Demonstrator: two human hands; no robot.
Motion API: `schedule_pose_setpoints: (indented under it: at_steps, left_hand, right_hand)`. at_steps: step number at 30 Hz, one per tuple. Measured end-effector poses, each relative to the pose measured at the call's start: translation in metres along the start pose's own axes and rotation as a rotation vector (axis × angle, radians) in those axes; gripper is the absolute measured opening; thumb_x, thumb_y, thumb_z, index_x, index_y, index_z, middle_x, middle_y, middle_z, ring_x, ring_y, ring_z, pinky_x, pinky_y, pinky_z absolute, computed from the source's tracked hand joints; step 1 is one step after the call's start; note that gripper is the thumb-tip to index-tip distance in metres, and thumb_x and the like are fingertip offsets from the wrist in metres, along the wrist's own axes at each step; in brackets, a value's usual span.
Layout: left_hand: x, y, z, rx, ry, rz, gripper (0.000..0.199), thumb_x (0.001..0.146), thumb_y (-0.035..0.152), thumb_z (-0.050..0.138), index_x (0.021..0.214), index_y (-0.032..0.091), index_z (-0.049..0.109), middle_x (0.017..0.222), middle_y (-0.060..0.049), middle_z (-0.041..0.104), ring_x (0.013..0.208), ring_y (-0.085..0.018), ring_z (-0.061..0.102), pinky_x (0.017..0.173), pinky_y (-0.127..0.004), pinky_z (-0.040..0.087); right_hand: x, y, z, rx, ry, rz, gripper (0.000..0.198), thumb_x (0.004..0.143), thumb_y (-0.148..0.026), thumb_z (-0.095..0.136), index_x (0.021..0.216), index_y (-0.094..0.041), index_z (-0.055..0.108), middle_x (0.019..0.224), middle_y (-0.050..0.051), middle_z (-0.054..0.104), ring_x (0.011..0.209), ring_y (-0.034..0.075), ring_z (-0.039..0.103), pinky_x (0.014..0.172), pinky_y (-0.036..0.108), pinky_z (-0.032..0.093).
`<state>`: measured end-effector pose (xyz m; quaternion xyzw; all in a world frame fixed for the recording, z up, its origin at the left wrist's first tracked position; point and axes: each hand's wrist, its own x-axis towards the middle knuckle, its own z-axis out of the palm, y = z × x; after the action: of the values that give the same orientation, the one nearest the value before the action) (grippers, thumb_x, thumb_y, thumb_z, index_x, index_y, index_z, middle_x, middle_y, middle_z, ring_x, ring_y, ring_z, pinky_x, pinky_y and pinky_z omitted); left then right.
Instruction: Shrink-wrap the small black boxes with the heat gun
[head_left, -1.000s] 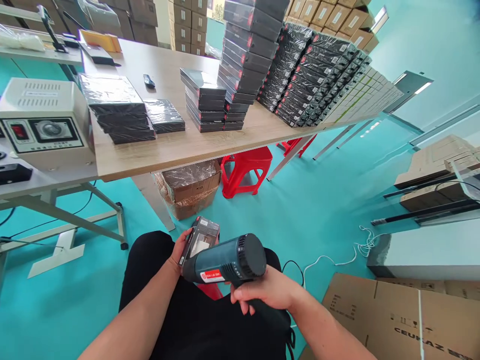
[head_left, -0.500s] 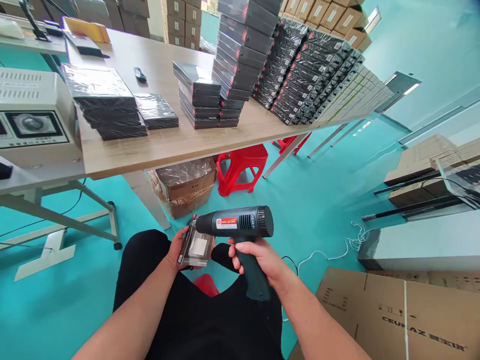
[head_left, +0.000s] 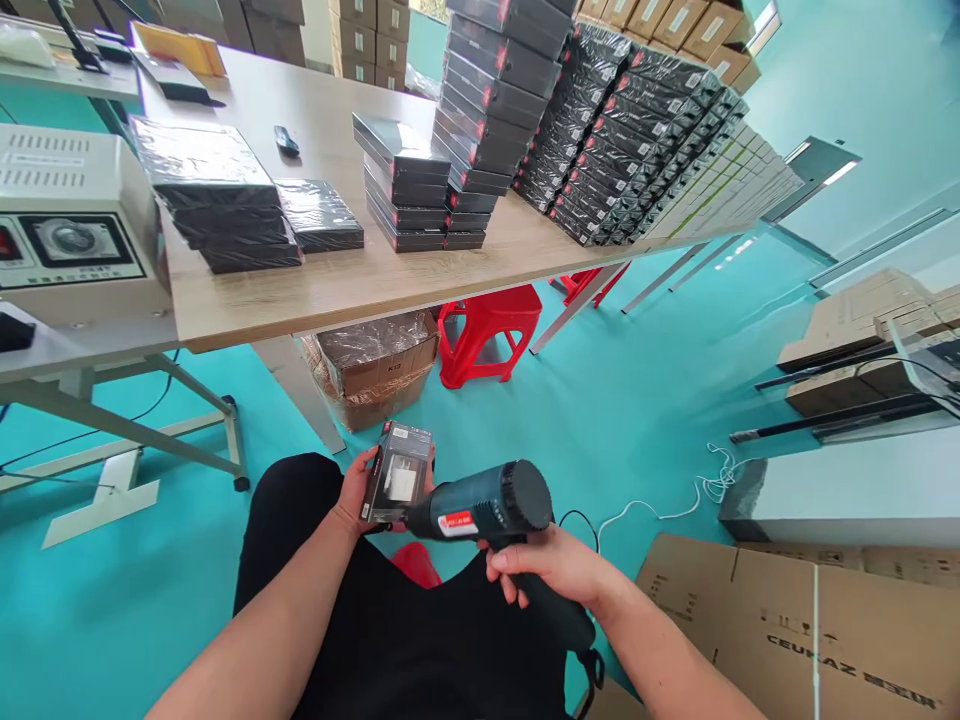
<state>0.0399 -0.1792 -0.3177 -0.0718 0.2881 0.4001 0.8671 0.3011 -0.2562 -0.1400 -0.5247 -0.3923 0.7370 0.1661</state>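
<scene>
While a dark windowed box (head_left: 397, 470) is being held low over the lap (head_left: 300, 505) by the left hand (head_left: 356, 490), a dark heat gun (head_left: 480, 500) is being gripped just to the right by the right hand (head_left: 544, 565). Left fingers: the box is being clasped, thumb along its left edge, fingertips just showing at its right edge. Right fingers: being wrapped around the gun's handle. Nozzle is being pointed left, toward the box's near right corner; whether contact is being made can't be told. A pale piece is being shown through the window.

On the far side, boxes are being carried by the wood-look tabletop (head_left: 315, 310). At left, a film-wrapped pile (head_left: 225, 205) is being flanked on its right by a low wrapped box (head_left: 319, 220). Mid-tabletop, a short stack (head_left: 405, 185) is being overtopped by a tall stack (head_left: 495, 110) beside it. Farther right, shiny wrapped rows (head_left: 637, 135) are being followed by white boxes (head_left: 727, 190).

Left of the tabletop, a beige control unit (head_left: 75, 215) with a dial is being seen. Below, a film-topped carton (head_left: 379, 375) and a red stool (head_left: 491, 325) are being partly overhung. Near right, a large brown carton (head_left: 757, 610) is being crossed by a white strap (head_left: 817, 640).
</scene>
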Motion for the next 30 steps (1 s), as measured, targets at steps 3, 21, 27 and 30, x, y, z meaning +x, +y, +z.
schedule_pose_setpoints:
  at_steps: [3,21,27,30]
  left_hand:
    - [-0.006,-0.001,0.006,-0.009,-0.016,0.012,0.047,0.078,0.042,0.057,0.110,0.008,0.059,0.101,-0.018,0.068,0.100,-0.036,0.062,0.087,-0.051,0.047]
    - [0.018,-0.001,-0.019,-0.112,0.251,0.195,0.048,0.074,0.058,0.060,0.099,0.017,0.053,0.094,-0.013,0.062,0.092,-0.031,0.064,0.077,-0.050,0.053]
    - [0.013,-0.003,-0.014,-0.104,0.279,0.163,0.049,0.073,0.058,0.061,0.099,0.017,0.051,0.091,-0.012,0.061,0.093,-0.031,0.064,0.076,-0.050,0.054]
    - [0.012,-0.002,-0.014,-0.119,0.268,0.174,0.047,0.074,0.055,0.061,0.098,0.017,0.051,0.091,-0.011,0.061,0.091,-0.030,0.064,0.076,-0.047,0.055]
  right_hand:
    - [0.006,0.004,-0.006,0.098,0.202,-0.044,0.028,0.075,-0.029,0.062,0.099,-0.013,0.065,0.078,0.005,0.065,0.060,0.014,0.060,0.053,0.026,0.048]
    - [0.012,0.007,0.018,0.235,0.074,-0.118,0.028,0.075,-0.026,0.062,0.098,-0.011,0.064,0.080,0.007,0.066,0.059,0.015,0.061,0.051,0.026,0.048]
    - [0.017,0.007,0.027,0.195,0.241,-0.117,0.030,0.073,-0.030,0.064,0.097,-0.012,0.065,0.077,0.006,0.067,0.057,0.015,0.060,0.050,0.026,0.047]
    - [0.015,0.006,0.027,0.194,0.107,-0.104,0.027,0.073,-0.028,0.065,0.095,-0.012,0.066,0.079,0.007,0.068,0.058,0.015,0.060,0.051,0.026,0.047]
